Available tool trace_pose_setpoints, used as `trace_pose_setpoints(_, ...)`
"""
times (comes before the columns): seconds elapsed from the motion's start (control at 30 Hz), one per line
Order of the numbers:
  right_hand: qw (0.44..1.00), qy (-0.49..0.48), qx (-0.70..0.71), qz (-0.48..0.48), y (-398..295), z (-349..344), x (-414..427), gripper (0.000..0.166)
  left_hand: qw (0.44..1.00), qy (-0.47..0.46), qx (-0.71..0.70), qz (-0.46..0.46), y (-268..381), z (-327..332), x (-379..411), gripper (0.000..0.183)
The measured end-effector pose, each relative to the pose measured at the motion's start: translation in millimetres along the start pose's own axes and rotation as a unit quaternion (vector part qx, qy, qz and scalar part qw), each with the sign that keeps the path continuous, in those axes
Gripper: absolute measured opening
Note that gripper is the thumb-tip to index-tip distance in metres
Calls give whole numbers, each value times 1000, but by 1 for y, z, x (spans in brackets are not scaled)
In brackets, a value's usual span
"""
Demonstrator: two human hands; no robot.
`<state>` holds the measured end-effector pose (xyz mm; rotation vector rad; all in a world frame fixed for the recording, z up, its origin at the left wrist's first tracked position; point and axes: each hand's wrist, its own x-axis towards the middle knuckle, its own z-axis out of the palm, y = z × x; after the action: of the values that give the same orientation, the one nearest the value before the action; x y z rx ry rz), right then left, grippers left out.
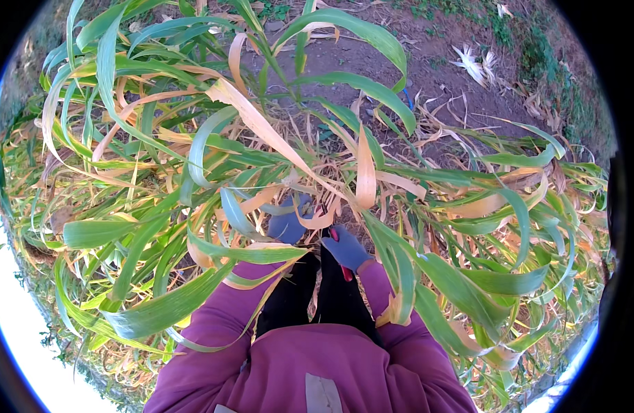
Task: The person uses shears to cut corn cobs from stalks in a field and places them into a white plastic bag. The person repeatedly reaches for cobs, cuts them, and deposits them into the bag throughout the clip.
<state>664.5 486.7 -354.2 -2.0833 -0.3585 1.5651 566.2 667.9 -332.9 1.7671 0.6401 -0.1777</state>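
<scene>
My right hand (pixel 347 251), in a grey-blue glove, is closed around a red-handled cutting tool (pixel 347 273), which looks like pruning shears. Its dark front end points away from me, toward the plant bases, and is partly covered by a curled dry leaf (pixel 317 221). Just to the left, my left hand (pixel 287 227) wears a matching glove and is low among the maize leaves. Leaves hide part of its fingers, so its grip cannot be made out. A long dry tan leaf (pixel 265 126) slants down toward both hands.
Green and yellowing maize plants (pixel 141 227) crowd the left side, with more maize leaves (pixel 466 289) arching on the right. Bare soil (pixel 441 88) with dry litter lies ahead. Pale husks (pixel 471 64) rest on it. Broad leaves cross over my forearms.
</scene>
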Motion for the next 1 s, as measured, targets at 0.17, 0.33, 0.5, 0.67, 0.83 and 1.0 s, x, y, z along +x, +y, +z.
trace_pose_setpoints(0.17, 997, 22, 57, -53, -2, 5, 0, 38, 1000, -3, -3, -10, 31, 19, -1, 31)
trace_pose_setpoints(0.33, 974, 77, 157, -145, -9, 14, 9, 32, 967, 65, -241, 43, 26, 36, -12, 34)
trace_pose_setpoints(0.5, 987, 84, 7, -138, -31, -17, -29, 34, 961, 195, -180, 72, 123, 1, -40, 51)
trace_pose_setpoints(0.67, 983, 99, -9, -154, -29, -33, -71, 35, 936, 234, -249, 83, 141, -20, -36, 69)
trace_pose_setpoints(0.83, 984, 91, -79, -131, -28, -51, -97, 45, 864, 87, -482, 119, 134, -35, -14, 57)
trace_pose_setpoints(1.0, 967, 74, -157, -185, -61, -76, -134, 54, 970, 69, -193, 131, 159, -32, -66, 31)
